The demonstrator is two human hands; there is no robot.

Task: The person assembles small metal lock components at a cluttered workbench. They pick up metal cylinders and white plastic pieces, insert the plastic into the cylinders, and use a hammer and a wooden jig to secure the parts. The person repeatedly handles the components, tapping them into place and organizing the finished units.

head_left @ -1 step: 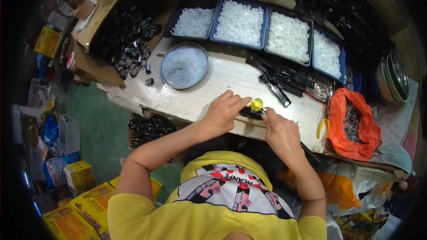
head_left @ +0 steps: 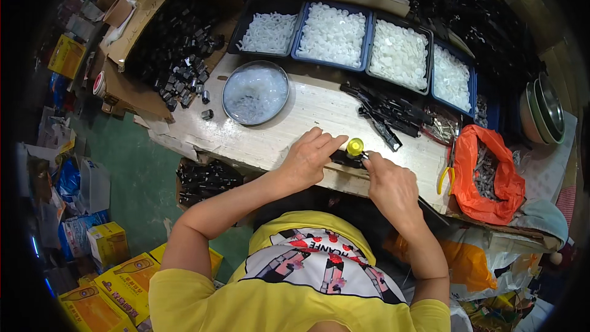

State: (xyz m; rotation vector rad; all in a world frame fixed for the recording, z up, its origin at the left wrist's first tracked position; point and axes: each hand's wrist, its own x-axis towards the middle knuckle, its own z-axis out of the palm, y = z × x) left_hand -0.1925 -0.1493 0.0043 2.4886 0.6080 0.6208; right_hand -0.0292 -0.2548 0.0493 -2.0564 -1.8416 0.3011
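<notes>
Near the front edge of the white worktable, my left hand (head_left: 309, 158) is closed round a tool whose round, shiny yellow head (head_left: 355, 146) shows just beyond the fingertips. Most of that tool is hidden by the hand. My right hand (head_left: 393, 183) is closed beside it, thumb and fingers pinching a small shiny metal piece (head_left: 364, 155). Under the yellow head lies a dark part (head_left: 344, 158), mostly covered. Just beyond the hands, a pile of black plastic parts (head_left: 390, 110) rests on the table.
Trays of white pieces (head_left: 330, 34) line the back. A round metal dish (head_left: 270, 120) stands at left, near small black cylinders (head_left: 184, 80) spilling from a cardboard box (head_left: 147, 12). To the right are yellow-handled pliers (head_left: 447, 178) and a red bag (head_left: 513, 178) of grey parts.
</notes>
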